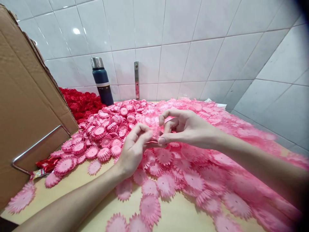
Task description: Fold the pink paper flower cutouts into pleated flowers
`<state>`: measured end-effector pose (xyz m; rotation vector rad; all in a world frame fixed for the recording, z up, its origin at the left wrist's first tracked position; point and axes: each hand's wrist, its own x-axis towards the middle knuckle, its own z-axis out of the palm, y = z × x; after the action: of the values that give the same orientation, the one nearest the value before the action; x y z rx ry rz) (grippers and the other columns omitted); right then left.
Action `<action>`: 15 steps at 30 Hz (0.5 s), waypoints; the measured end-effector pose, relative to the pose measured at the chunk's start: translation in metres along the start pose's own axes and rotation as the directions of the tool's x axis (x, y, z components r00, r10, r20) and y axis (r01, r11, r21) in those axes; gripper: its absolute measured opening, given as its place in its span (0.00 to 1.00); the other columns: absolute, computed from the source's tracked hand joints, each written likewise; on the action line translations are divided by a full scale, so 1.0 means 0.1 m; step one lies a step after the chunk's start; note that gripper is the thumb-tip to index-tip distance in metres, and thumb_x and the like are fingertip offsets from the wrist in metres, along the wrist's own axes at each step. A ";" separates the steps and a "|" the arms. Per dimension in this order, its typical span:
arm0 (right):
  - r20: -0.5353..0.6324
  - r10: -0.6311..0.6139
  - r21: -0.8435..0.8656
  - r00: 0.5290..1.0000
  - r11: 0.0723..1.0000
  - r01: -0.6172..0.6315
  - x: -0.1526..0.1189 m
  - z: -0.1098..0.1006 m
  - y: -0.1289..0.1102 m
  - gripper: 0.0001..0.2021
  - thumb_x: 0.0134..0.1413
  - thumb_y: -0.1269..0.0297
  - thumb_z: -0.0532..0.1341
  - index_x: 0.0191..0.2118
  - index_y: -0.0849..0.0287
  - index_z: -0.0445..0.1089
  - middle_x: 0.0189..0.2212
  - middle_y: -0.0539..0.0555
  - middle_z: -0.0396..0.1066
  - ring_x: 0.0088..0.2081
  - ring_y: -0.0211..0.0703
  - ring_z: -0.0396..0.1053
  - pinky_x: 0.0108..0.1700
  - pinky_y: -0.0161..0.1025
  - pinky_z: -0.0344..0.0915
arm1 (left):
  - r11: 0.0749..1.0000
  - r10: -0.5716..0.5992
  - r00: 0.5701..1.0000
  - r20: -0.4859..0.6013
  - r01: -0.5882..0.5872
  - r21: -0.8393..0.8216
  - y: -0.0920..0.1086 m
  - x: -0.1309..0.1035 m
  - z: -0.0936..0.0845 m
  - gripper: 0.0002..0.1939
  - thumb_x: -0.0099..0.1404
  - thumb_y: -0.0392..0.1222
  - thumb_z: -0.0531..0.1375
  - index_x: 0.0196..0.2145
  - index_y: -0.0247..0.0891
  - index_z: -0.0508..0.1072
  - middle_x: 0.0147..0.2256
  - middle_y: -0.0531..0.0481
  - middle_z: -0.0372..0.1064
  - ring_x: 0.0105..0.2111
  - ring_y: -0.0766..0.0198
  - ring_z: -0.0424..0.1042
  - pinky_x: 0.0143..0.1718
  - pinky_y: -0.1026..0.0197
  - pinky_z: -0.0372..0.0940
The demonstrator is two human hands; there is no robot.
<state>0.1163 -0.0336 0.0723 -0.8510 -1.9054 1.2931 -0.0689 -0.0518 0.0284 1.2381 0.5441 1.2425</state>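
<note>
Above the pile, my left hand (133, 148) has its fingers closed on a thin pink scalloped petal disc (155, 132), blurred and partly covered by fingers. From the right, my right hand (187, 127) meets it, thumb and a curled finger pinching at the disc's edge, with the index finger arched apart above. Below both hands spread many loose flat pink petal discs (164, 156), each with a jagged rim and several with a small centre hole. Left of my left hand lie deeper pink ruffled flower pieces (98, 131), gathered into small stacks.
A dark blue bottle (103, 84) stands against the tiled wall (149, 29), beside a heap of red flower pieces (83, 102). At left rises a cardboard box (29, 96) with a bent metal rod (38, 146); a shiny red wrapper (47, 163) lies near it on the pale yellow tabletop (79, 190).
</note>
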 end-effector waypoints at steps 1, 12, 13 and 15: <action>-0.014 -0.003 -0.029 1.000 1.000 0.003 0.00 -0.02 0.01 0.15 0.44 0.66 0.69 0.36 0.57 0.64 0.21 0.47 0.71 0.26 0.38 0.71 0.27 0.34 0.63 | 0.999 0.023 0.999 -0.030 -0.025 -0.045 0.00 0.03 -0.03 0.06 0.68 0.38 0.53 0.31 0.38 0.63 0.28 0.54 0.69 0.30 0.67 0.74 0.35 0.59 0.71; -0.117 -0.106 -0.128 0.988 0.988 0.091 0.00 0.02 -0.03 0.11 0.46 0.62 0.67 0.35 0.57 0.67 0.32 0.54 0.75 0.36 0.46 0.74 0.35 0.40 0.69 | 0.928 0.178 0.981 -0.074 -0.143 0.344 0.02 0.07 -0.04 0.03 0.61 0.38 0.61 0.32 0.36 0.73 0.32 0.52 0.68 0.31 0.68 0.69 0.34 0.64 0.70; -0.120 -0.107 -0.137 0.987 0.986 0.090 0.00 0.03 -0.04 0.11 0.46 0.63 0.67 0.35 0.57 0.67 0.30 0.53 0.75 0.35 0.46 0.74 0.34 0.40 0.69 | 0.921 0.174 0.982 -0.068 -0.138 0.365 0.03 0.06 -0.02 0.03 0.61 0.38 0.61 0.32 0.36 0.74 0.32 0.51 0.68 0.30 0.68 0.69 0.34 0.64 0.70; -0.131 -0.096 -0.165 0.987 0.984 0.074 -0.01 0.03 -0.05 0.10 0.47 0.63 0.67 0.33 0.57 0.65 0.27 0.52 0.75 0.32 0.45 0.74 0.32 0.40 0.68 | 0.917 0.167 0.984 -0.058 -0.133 0.377 0.03 0.05 -0.01 0.03 0.61 0.38 0.61 0.32 0.36 0.73 0.32 0.51 0.68 0.30 0.68 0.69 0.34 0.64 0.70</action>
<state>0.1136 -0.0371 0.0762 -0.9046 -1.9311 1.0141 -0.0696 -0.0474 0.0326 1.5714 0.7894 1.3691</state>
